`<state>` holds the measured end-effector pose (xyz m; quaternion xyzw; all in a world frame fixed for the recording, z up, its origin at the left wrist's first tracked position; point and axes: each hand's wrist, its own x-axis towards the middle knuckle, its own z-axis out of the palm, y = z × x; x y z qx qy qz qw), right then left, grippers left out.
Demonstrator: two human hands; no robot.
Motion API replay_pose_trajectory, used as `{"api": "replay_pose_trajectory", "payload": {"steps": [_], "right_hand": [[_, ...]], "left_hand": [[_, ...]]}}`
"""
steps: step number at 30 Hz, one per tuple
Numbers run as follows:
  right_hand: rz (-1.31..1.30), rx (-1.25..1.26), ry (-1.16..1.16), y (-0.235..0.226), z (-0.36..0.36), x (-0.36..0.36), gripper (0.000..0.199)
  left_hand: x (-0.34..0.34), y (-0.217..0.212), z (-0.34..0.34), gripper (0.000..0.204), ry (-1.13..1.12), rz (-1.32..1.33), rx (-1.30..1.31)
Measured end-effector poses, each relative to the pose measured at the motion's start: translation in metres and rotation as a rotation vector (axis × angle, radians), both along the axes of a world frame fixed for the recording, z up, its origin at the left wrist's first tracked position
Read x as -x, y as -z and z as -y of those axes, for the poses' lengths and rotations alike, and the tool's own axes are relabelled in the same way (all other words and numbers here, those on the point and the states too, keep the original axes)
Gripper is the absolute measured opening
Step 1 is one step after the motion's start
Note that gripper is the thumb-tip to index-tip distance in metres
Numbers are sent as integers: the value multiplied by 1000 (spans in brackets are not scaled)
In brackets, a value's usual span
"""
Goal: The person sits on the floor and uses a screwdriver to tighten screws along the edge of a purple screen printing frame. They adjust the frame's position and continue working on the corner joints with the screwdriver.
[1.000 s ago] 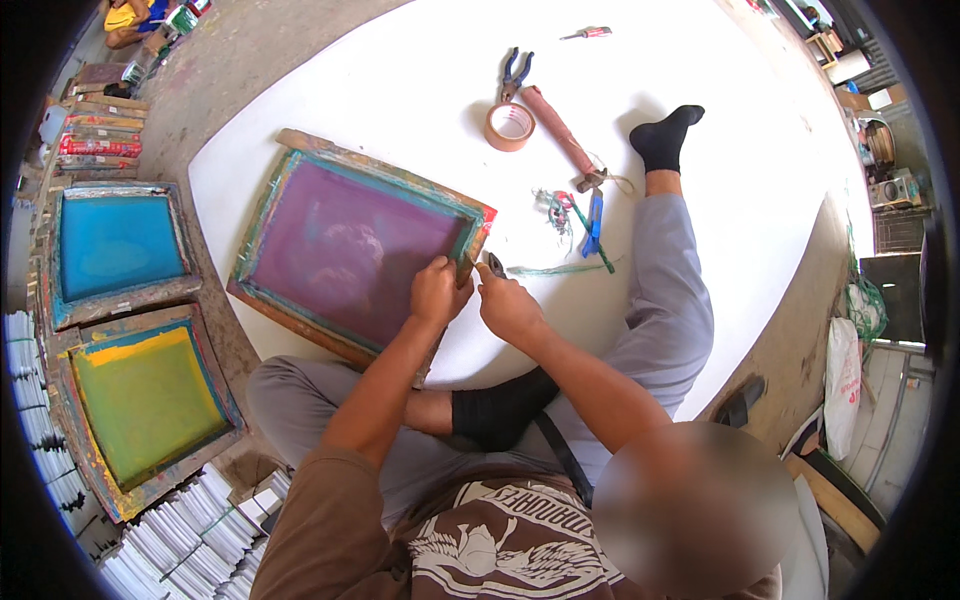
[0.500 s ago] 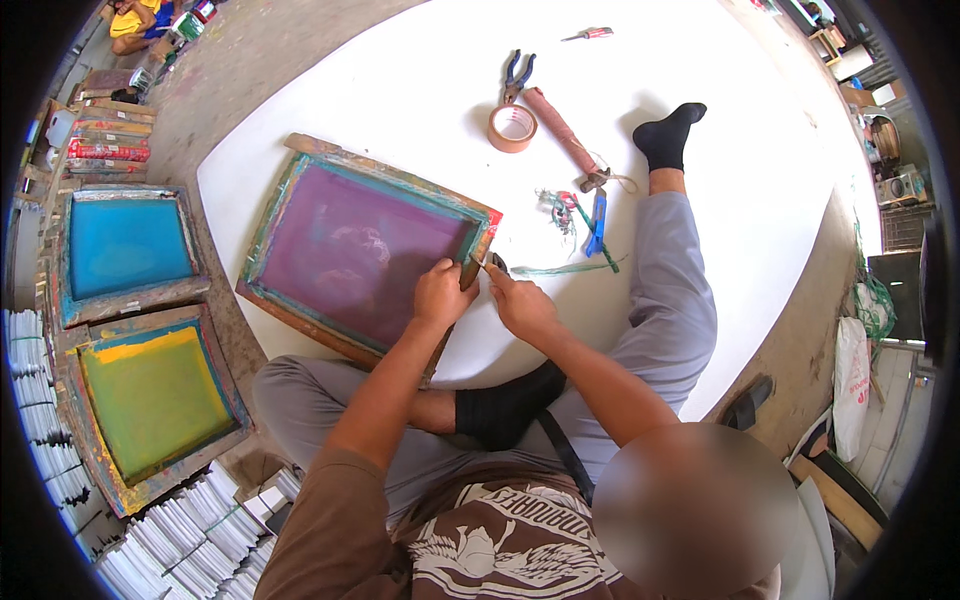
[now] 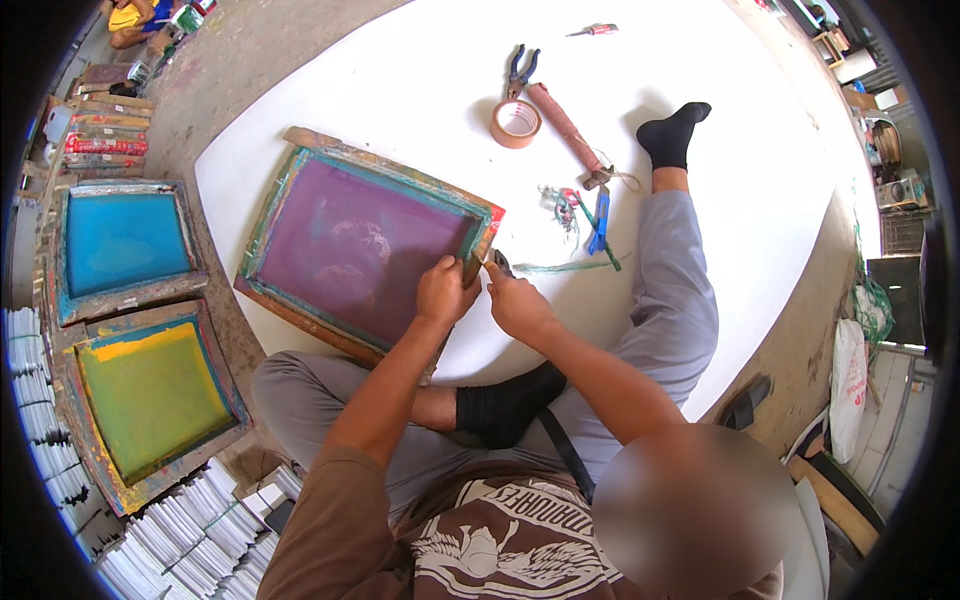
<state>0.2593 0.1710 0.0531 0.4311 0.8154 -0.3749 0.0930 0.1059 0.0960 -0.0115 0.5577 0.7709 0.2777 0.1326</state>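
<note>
A wooden screen-printing frame (image 3: 345, 245) with purple mesh lies tilted on the white surface in front of me, its rim streaked with turquoise and brown. My left hand (image 3: 446, 292) is wrapped around the frame's near right edge. Right beside it, my right hand (image 3: 519, 306) is closed, fingers pointing at that same edge. A dark object (image 3: 502, 263) shows just beyond the right fingers; its kind is unclear. Whatever the right fingers grip is mostly hidden. Green strips and tangled scraps (image 3: 562, 212) lie to the right, next to a blue utility knife (image 3: 599, 221).
Farther off are a tape roll (image 3: 537, 133), dark-handled pliers (image 3: 521, 72), a hammer (image 3: 565, 127) and a screwdriver (image 3: 593, 30). My outstretched leg (image 3: 672, 270) borders the right. Blue (image 3: 130, 243) and yellow-green (image 3: 155, 400) screens and paper stacks (image 3: 190, 535) stand left. A person (image 3: 135, 22) sits far left.
The view has shifted slightly. Both hands stay at the frame's edge, and the right hand has moved only a little. The frame and loose tools look unmoved on the white surface.
</note>
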Motion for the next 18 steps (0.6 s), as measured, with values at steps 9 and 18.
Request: {"api": "replay_pose_trajectory", "payload": {"steps": [9,18], "right_hand": [[-39,-7,61,-2,2,-9,45],[-411,1205,759,22,-30,-21,36]], "left_hand": [[1,0,2,33,-2,-18,18],[1,4,0,35,-5,-9,38]]}}
